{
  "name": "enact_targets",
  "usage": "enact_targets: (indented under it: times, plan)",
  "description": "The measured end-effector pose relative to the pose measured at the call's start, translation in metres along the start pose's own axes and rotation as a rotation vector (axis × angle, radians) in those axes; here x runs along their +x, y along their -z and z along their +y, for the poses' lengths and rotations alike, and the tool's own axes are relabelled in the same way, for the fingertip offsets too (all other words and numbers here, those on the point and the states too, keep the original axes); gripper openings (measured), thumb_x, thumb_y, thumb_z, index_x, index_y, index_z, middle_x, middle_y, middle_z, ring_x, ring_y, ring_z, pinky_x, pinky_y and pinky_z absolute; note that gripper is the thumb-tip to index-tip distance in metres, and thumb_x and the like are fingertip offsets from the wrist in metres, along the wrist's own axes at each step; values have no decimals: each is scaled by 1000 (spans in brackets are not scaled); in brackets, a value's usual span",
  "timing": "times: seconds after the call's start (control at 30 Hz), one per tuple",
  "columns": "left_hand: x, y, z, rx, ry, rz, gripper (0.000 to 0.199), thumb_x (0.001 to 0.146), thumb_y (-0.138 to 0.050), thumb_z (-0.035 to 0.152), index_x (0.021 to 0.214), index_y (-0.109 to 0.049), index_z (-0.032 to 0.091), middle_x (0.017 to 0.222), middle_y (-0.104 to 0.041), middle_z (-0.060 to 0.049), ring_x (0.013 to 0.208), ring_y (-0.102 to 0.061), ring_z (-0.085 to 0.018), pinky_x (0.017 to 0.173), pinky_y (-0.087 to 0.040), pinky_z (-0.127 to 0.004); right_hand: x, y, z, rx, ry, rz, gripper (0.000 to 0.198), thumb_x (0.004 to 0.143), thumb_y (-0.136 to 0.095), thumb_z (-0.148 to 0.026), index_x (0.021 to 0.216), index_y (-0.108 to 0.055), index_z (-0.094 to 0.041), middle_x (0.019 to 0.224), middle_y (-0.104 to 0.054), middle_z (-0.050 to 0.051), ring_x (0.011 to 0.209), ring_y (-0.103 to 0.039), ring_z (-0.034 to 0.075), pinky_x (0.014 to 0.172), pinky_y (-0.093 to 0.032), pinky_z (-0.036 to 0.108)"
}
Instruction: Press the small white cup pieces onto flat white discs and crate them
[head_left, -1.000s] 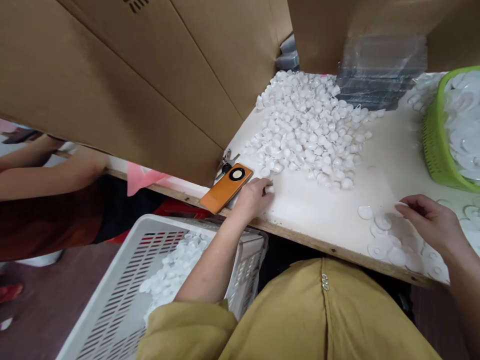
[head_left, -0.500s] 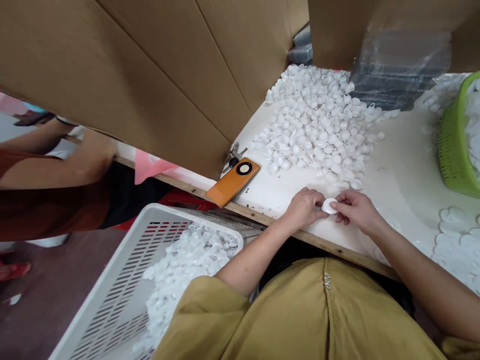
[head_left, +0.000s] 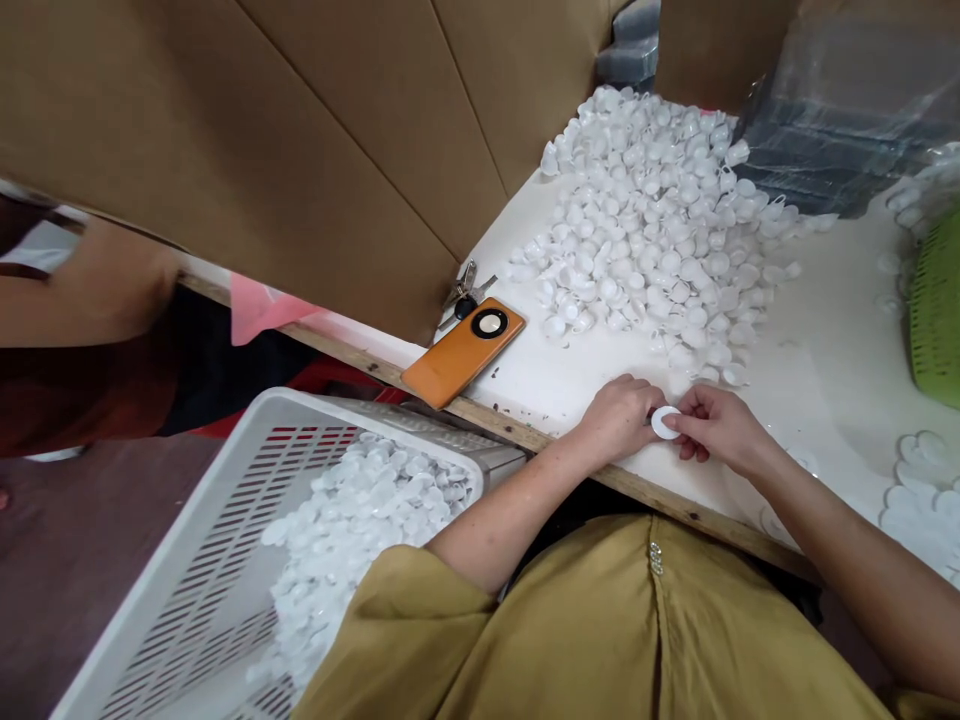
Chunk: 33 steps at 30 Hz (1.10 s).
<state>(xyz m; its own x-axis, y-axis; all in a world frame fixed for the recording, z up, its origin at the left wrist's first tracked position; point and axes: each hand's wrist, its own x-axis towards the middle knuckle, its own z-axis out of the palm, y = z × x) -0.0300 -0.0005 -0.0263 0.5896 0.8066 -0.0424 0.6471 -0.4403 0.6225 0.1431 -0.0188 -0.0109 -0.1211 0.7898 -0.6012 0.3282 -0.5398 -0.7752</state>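
Between my hands, just above the table's front edge, is a small round white plastic disc, its flat face toward me. My right hand pinches the disc's right side with thumb and fingers. On the other side, the curled fingers of my left hand close at the disc's left edge; whatever lies behind them is hidden. Just beyond my hands spreads a heap of small white cup-shaped plastic pieces, some with thin loops.
An orange phone and keys lie by the cardboard panel. A white slatted basket of white pieces stands below left. Rightward are flat white discs and a green basket. Another person's arm shows at left.
The view has shifted slightly. The disc has tilted so that its face shows flatter and rounder. Both hands keep their grip at nearly the same spot.
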Motion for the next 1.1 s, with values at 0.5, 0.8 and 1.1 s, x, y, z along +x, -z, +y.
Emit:
enact_targets:
  times: [0.5, 0.8, 1.1]
  plan:
    - [24, 28, 0, 7, 73, -348, 30, 78, -66, 44, 94, -59, 20, 86, -67, -1, 76, -60, -18, 58, -35, -26, 5, 2, -16, -133, -144, -59, 21, 79, -65, -18, 77, -43, -20, 48, -61, -2, 38, -59, 14, 32, -37, 17]
    - [0, 24, 8, -115, 1, -159, 31, 80, -64, 39, 103, -62, 19, 98, -64, -7, 93, -59, -20, 79, -46, -29, -6, -10, -7, -23, 41, -7, 18, 79, -63, -19, 79, -45, -21, 48, -59, -5, 38, -56, 12, 35, -39, 18]
    - [-122, 96, -27, -193, 368, -106, 46, 73, -58, 58, 104, -67, 26, 108, -72, 1, 100, -65, -24, 88, -51, -32, -59, 54, 35, -354, 514, 480, 16, 84, -55, -36, 88, -60, -21, 90, -69, 6, 85, -64, 22, 80, -51, 38]
